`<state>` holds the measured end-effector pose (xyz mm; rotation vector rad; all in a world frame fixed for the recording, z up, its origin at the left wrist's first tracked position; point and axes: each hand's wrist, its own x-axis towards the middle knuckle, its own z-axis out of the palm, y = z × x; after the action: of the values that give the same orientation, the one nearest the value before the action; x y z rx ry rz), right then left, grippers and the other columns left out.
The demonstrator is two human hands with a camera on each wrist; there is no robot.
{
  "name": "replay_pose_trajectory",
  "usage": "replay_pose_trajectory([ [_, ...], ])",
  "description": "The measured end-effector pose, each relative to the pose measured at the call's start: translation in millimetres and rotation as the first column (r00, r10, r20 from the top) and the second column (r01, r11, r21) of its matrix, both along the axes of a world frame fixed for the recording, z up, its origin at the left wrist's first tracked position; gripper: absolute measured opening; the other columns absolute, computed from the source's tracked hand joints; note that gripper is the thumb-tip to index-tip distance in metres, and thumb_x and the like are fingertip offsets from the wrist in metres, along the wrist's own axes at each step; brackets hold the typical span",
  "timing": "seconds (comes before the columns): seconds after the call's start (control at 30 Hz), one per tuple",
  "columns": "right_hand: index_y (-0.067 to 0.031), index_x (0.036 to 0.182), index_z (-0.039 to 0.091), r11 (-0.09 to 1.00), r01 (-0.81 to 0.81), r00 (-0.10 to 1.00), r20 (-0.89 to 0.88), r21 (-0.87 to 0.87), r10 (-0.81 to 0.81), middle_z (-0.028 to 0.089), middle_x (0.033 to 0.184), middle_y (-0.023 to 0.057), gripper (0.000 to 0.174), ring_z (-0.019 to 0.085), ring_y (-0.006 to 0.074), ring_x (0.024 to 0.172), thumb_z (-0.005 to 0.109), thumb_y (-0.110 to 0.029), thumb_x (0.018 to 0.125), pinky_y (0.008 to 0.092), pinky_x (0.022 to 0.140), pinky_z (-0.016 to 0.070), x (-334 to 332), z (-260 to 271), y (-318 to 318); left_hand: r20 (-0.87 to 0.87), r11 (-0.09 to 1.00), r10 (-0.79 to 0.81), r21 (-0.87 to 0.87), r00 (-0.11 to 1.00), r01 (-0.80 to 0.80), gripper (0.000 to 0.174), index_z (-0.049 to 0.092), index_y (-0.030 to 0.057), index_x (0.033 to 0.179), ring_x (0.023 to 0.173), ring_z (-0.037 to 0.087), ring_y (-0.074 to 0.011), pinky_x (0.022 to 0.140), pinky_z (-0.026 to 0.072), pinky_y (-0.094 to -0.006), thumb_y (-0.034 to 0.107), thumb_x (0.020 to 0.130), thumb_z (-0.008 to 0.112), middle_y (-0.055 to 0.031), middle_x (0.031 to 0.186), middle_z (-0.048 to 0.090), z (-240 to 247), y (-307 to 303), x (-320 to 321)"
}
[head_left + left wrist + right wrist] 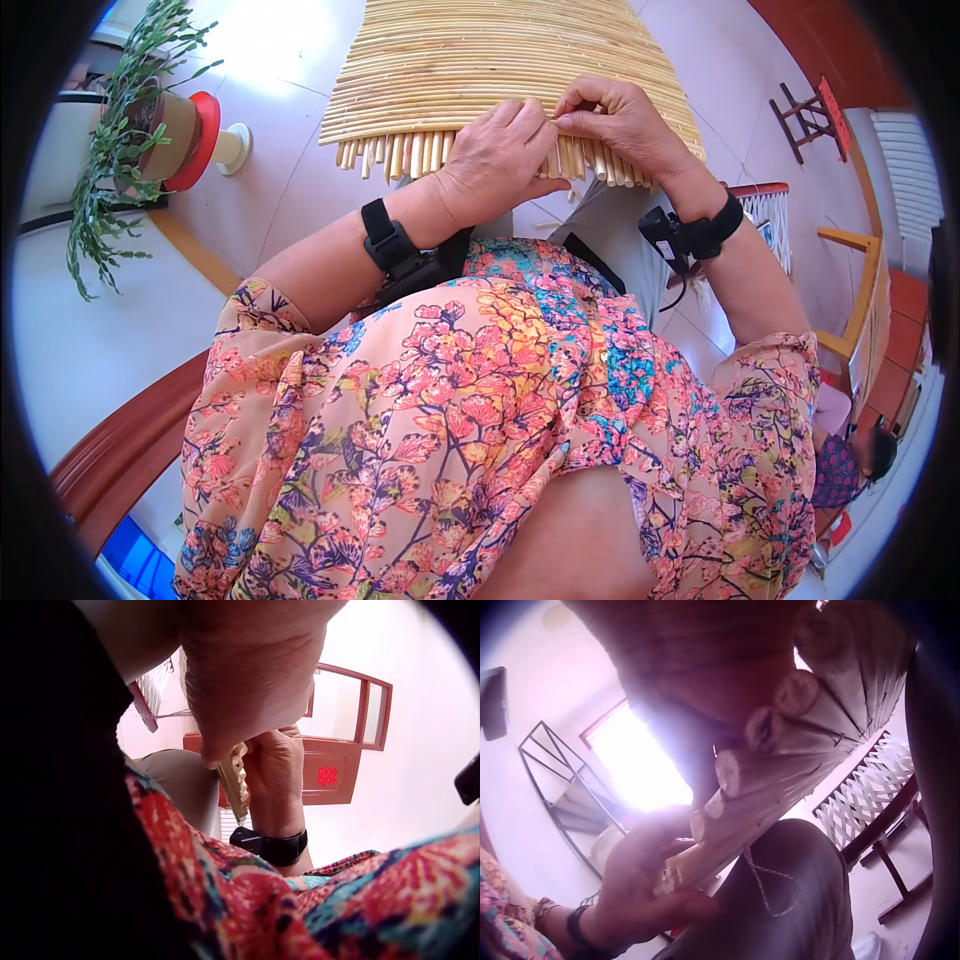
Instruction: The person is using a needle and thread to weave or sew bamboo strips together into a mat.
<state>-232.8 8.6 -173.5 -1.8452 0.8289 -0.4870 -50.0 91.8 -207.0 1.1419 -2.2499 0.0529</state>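
Note:
A mat of thin pale sticks [510,60] bound side by side lies across the person's knees, its near edge toward the body. Below that edge show the cut ends of a row of sticks [727,772], seen close up in the right wrist view. The left hand [502,150] grips the edge near its middle, fingers on top and thumb below. Beside it, the right hand [628,122] has thumb and index finger pinched together at the edge; I cannot tell whether a thread is between them. A twisted string loop [776,889] hangs under the mat.
A potted plant [140,130] stands at the left by a red round stand [200,140]. To the right are a small dark stool [815,120], a rack with white woven cords [765,215] and a wooden frame [855,300]. Another person's patterned sleeve [840,475] shows at the lower right.

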Motion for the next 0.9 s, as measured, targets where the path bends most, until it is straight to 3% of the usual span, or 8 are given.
replay_pose_trajectory([
  [0.23,-0.0007,0.084,0.064,0.982,-0.010,0.997,-0.077,-0.189,-0.004,0.061,0.077,0.0083,0.012,0.059,0.0159,0.074,0.067,-0.011,0.078,0.0283,0.069,0.0460,0,-4,1,-0.068,1.000,-0.007,-0.031,0.998,0.005,0.047,0.058,0.0021,0.095,0.090,0.057,-0.0276,0.072,0.0487,-0.0352,0.039,0.069,0.073,-0.0120,0.097,0.055,-6,-3,-3],
  [0.43,-0.0009,0.084,0.063,0.787,-0.039,0.991,-0.126,-0.616,-0.049,0.060,0.076,0.0100,0.011,0.058,0.0194,0.072,0.064,-0.011,0.081,0.0285,0.067,0.0459,4,-15,8,-0.054,0.989,-0.062,-0.136,0.997,0.054,0.040,0.059,0.0034,0.088,0.087,0.058,-0.0267,0.070,0.0489,-0.0345,0.036,0.069,0.074,-0.0107,0.092,0.056,-10,-2,-3],
  [0.53,-0.0027,0.089,0.062,0.875,0.375,0.925,0.192,-0.307,-0.329,0.059,0.070,0.0014,0.012,0.055,0.0102,0.064,0.059,-0.014,0.090,0.0240,0.060,0.0449,3,15,-11,-0.090,0.992,-0.070,-0.106,0.993,0.061,0.039,0.059,0.0042,0.088,0.088,0.058,-0.0263,0.069,0.0491,-0.0343,0.033,0.067,0.075,-0.0102,0.094,0.057,-14,1,-5],
  [0.63,-0.0026,0.087,0.060,0.887,0.315,0.947,0.175,-0.337,-0.270,0.062,0.077,0.0006,0.012,0.054,0.0058,0.068,0.056,-0.012,0.093,0.0190,0.063,0.0444,3,16,-12,-0.022,0.996,-0.075,0.042,0.997,0.076,0.039,0.059,0.0046,0.087,0.091,0.057,-0.0259,0.069,0.0494,-0.0346,0.033,0.065,0.076,-0.0100,0.096,0.057,-17,3,-4],
  [0.7,-0.0040,0.092,0.055,0.960,0.279,0.932,0.244,-0.009,-0.269,0.062,0.076,0.0038,0.004,0.059,0.0106,0.068,0.054,-0.008,0.093,0.0197,0.064,0.0472,11,20,-3,-0.050,0.999,-0.021,0.024,0.999,0.023,0.044,0.059,0.0039,0.091,0.096,0.057,-0.0259,0.073,0.0495,-0.0348,0.032,0.062,0.077,-0.0101,0.101,0.057,-16,2,-4],
  [0.73,-0.0040,0.092,0.055,0.959,0.284,0.932,0.238,-0.013,-0.272,0.062,0.076,0.0038,0.004,0.059,0.0106,0.068,0.054,-0.008,0.093,0.0197,0.064,0.0472,10,24,2,-0.057,0.999,-0.026,0.022,0.998,0.027,0.044,0.059,0.0039,0.091,0.096,0.057,-0.0259,0.073,0.0495,-0.0348,0.032,0.062,0.077,-0.0101,0.101,0.057,-16,1,-4],
  [0.8,-0.0047,0.094,0.055,0.901,0.254,0.884,0.293,0.352,-0.363,0.060,0.074,0.0022,0.016,0.056,0.0082,0.063,0.052,-0.020,0.096,0.0187,0.061,0.0472,11,31,12,-0.032,0.997,-0.077,-0.029,0.997,0.076,0.051,0.059,0.0029,0.097,0.100,0.056,-0.0267,0.078,0.0484,-0.0352,0.032,0.059,0.077,-0.0098,0.105,0.057,-12,2,0],
  [0.9,-0.0061,0.098,0.052,0.941,0.169,0.887,0.371,0.293,-0.274,0.058,0.073,0.0033,0.018,0.056,0.0087,0.060,0.050,-0.024,0.098,0.0193,0.063,0.0505,4,27,3,0.092,0.996,-0.072,-0.040,0.993,0.076,0.057,0.057,0.0021,0.105,0.104,0.054,-0.0284,0.091,0.0458,-0.0370,0.029,0.058,0.076,-0.0119,0.109,0.056,-16,3,-1],
])
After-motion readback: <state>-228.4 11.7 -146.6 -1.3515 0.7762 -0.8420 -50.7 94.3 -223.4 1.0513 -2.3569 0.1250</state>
